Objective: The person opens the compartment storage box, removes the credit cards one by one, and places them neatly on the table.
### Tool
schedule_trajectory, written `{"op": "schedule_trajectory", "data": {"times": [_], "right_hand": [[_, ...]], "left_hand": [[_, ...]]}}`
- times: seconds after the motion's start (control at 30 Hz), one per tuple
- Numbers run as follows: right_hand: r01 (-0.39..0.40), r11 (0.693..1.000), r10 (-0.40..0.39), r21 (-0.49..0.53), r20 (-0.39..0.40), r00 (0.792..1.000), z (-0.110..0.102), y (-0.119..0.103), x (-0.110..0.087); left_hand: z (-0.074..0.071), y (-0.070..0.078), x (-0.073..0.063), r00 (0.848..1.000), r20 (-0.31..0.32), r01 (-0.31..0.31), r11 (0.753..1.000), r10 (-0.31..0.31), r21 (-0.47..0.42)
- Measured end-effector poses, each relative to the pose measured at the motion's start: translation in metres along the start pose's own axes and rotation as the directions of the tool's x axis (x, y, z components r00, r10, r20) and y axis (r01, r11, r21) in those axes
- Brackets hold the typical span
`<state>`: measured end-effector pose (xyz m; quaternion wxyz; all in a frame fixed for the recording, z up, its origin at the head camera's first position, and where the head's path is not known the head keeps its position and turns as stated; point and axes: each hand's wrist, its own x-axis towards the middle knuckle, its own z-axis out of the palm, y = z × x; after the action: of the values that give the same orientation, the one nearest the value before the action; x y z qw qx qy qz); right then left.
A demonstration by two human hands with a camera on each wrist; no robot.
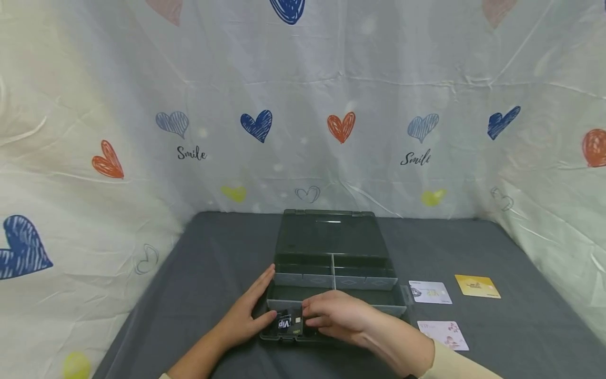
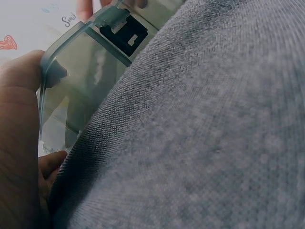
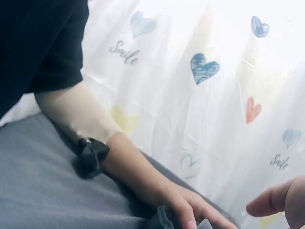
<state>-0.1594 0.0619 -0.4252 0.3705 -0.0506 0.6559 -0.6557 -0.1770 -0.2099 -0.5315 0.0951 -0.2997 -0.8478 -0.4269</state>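
A dark translucent plastic organizer box (image 1: 303, 293) lies on the table with its lid (image 1: 331, 231) raised at the back. In its front left compartment is a black VIP card (image 1: 290, 323). My left hand (image 1: 239, 318) grips the box's left wall, fingers along the outside and thumb over the front corner beside the card. From the right, my right hand (image 1: 338, 318) reaches over the front compartment, its curled fingers at the card's right edge; the thumb is hidden. The left wrist view shows the box's clear underside and black latch (image 2: 125, 36) at an angle.
To the right of the box, a white card (image 1: 431, 292), a yellow card (image 1: 477, 286) and a pink card (image 1: 444, 335) lie flat on the grey tablecloth (image 1: 227, 247). A white curtain (image 1: 303, 63) printed with hearts hangs behind and at both sides.
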Motion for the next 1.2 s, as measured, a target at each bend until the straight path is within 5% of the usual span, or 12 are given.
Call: {"op": "schedule_trajectory", "data": {"times": [0.3,0.7,1.2], "right_hand": [[0.136,0.987,-0.135,-0.084,0.015,0.991,0.011,0.011,0.017],[0.166,0.981,-0.171,-0.098,-0.04,0.984,0.017,0.017,0.031],[0.223,0.966,-0.235,-0.129,-0.087,0.968,-0.019,0.011,0.009]], "left_hand": [[0.001,-0.002,0.0,1.0,0.021,0.02,1.0,-0.021,0.019],[0.001,0.002,0.0,1.0,0.013,0.014,1.0,-0.014,0.01],[0.0,0.005,0.0,1.0,0.001,-0.009,1.0,0.009,-0.023]]}}
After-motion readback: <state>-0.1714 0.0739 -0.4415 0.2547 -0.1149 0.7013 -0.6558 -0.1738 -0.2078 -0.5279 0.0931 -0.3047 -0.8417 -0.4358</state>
